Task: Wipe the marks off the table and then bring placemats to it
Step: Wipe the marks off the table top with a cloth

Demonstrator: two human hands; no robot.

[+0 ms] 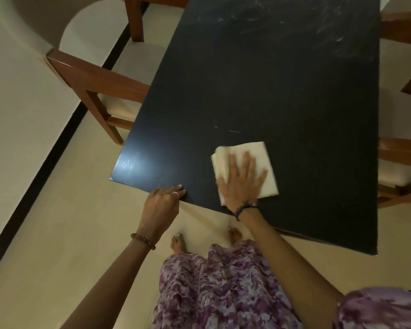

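A dark rectangular table [271, 91] fills the middle of the head view. White smeared marks [294, 24] cover its far end, and thin short white marks [233, 131] lie just beyond the cloth. A folded cream cloth [263, 162] lies flat near the table's front edge. My right hand [242, 179] presses down on it with fingers spread. My left hand [164, 203] grips the table's front edge [199, 205], fingertips on top. No placemats are in view.
Wooden chairs with cream seats stand around the table: one at the left [97, 86], one at the far end [138, 17], two at the right [401, 167]. My bare feet [178, 242] stand on the cream floor below the front edge. A black strip [45, 167] runs along the floor at left.
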